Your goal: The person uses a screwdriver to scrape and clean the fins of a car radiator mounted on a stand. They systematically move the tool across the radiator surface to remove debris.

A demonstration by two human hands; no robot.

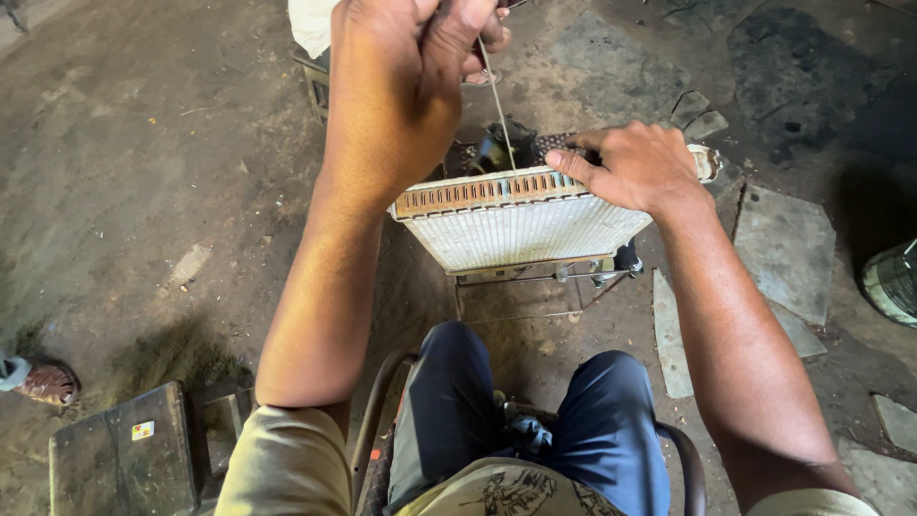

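A radiator core (516,229) stands upright on a small metal frame in front of my knees, its slotted top plate facing up. My left hand (401,76) is raised above it, fingers pinched shut on a thin metal rod (498,110) that runs down into one of the top slots. My right hand (635,167) rests on the core's upper right edge, index finger stretched along the slotted plate, steadying it.
I sit on a metal-framed chair (374,411), blue trousers below. A dark metal box (119,459) lies at lower left. Flat stone slabs (783,248) cover the oily floor to the right, with a green-striped object (893,282) at the right edge. Another person's foot (482,67) shows beyond the core.
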